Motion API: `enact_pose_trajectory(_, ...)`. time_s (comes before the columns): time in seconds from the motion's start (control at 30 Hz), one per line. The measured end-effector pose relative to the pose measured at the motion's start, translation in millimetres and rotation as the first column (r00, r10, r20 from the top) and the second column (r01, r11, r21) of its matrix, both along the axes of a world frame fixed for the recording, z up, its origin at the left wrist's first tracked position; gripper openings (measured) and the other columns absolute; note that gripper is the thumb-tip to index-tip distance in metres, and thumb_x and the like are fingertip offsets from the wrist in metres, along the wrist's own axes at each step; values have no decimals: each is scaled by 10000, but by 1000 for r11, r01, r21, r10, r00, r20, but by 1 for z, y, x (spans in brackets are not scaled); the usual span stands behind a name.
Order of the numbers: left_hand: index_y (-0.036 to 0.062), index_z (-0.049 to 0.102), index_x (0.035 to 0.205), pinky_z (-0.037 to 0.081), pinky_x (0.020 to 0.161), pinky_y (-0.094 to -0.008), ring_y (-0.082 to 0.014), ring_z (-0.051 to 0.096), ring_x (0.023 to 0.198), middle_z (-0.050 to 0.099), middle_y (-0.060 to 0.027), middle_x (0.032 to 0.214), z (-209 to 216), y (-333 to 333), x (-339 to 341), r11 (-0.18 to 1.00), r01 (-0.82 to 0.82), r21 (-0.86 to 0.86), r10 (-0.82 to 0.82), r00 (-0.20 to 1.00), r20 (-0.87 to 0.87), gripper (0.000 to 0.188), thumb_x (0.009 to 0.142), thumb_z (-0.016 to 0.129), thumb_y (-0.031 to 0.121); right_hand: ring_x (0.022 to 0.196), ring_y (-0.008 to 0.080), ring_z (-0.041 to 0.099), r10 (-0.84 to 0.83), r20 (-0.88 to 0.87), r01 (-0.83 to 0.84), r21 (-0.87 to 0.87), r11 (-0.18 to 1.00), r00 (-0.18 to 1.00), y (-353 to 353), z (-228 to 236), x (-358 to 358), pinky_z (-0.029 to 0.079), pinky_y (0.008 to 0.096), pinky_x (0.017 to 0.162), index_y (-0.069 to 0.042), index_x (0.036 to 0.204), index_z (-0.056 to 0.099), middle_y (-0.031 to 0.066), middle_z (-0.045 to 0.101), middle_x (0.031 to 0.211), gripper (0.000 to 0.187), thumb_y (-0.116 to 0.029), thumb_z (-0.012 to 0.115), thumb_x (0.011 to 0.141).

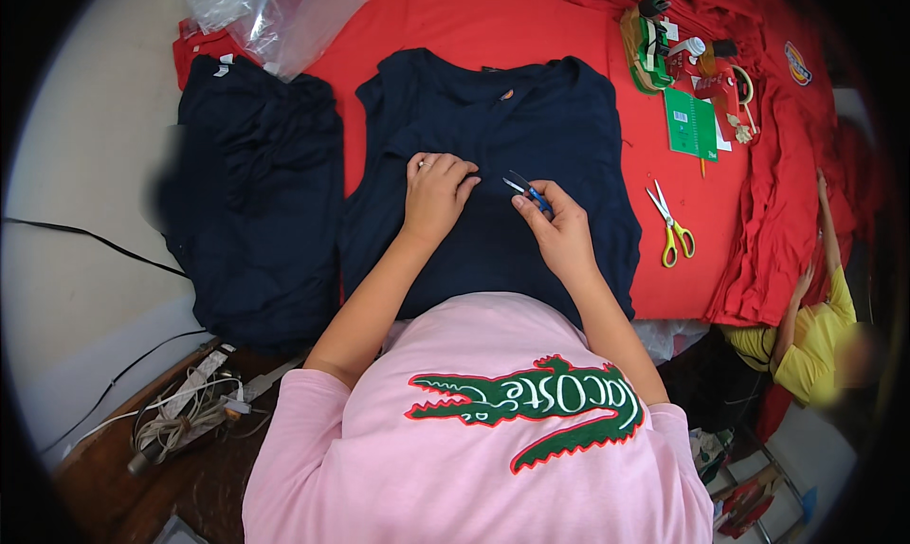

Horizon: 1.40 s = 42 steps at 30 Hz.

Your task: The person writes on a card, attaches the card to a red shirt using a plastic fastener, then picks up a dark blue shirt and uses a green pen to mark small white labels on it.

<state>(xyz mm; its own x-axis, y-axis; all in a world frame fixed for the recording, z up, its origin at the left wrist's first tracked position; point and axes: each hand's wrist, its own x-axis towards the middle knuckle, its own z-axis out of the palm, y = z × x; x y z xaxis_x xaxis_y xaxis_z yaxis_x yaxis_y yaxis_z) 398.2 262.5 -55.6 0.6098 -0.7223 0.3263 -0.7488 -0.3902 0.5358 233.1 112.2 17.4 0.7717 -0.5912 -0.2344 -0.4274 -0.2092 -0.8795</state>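
A navy shirt (559,117) lies spread out before me, its neckline at the far side. Over its middle, my left hand (438,191) is closed, thumb and fingertips together just above the cloth; whatever they pinch is too small to make out. Folds of the shirt bunch beside that hand. My right hand (561,229) grips a pair of blue thread snips (537,199), with the blades pointing up and left toward the left fingertips. The tips of the blades are apart and a short gap separates them from my left hand.
A pile of navy garments (261,193) lies at left, below clear plastic bags (284,18). Red cloth (455,23) covers the table. Yellow-handled scissors (671,226), a green notebook (690,124) and a tape dispenser (648,51) are at right. A person in yellow (820,340) works beyond.
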Motion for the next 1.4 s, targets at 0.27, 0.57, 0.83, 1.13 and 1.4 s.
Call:
enact_pose_trajectory(0.27, 80, 767, 1006, 433, 1031, -410, -249, 674, 987, 739, -51, 979, 68, -4, -18, 957, -63, -283, -6, 971, -237, 126, 899, 823, 114, 668, 160, 605, 26, 108, -15, -98, 995, 994, -1, 27, 9, 479, 328, 622, -24, 1069, 774, 74, 667, 780, 250, -261, 810, 997)
enact_pose_trajectory(0.57, 78, 752, 999, 436, 986, -397, -247, 670, 943, 737, -52, 972, 74, 0, -20, 945, -79, -317, 23, 984, -178, 154, 864, 822, 55, 656, 160, 614, 70, 183, -34, -189, 981, 981, 6, 38, 16, 478, 325, 608, -29, 1076, 803, 73, 679, 760, 223, -231, 820, 983)
enact_pose_trajectory(0.83, 104, 768, 986, 428, 1035, -423, -244, 680, 950, 719, -35, 941, 83, 0, -17, 949, -36, -313, 38, 999, 0, 210, 798, 841, 45, 649, 143, 590, 65, 185, -30, -185, 982, 981, 3, 32, 11, 457, 312, 601, -22, 1070, 804, 65, 674, 753, 221, -230, 809, 995)
enact_pose_trajectory(1.13, 115, 777, 983, 423, 1066, -441, -208, 700, 931, 713, -14, 921, 86, 0, -16, 952, -31, -304, 48, 998, 49, 228, 776, 838, 43, 669, 54, 493, 50, 122, -64, 117, 991, 991, 6, 41, 15, 392, 273, 591, -7, 1062, 803, -21, 598, 715, 230, -232, 807, 1010)
enact_pose_trajectory(1.4, 114, 773, 975, 422, 1063, -440, -201, 699, 908, 710, -8, 902, 86, 1, -17, 949, -36, -314, 52, 998, 42, 225, 773, 837, 39, 671, 71, 519, 67, 155, -69, 9, 998, 986, 6, 35, 16, 402, 277, 597, -14, 1055, 809, 0, 626, 735, 219, -228, 810, 1005)
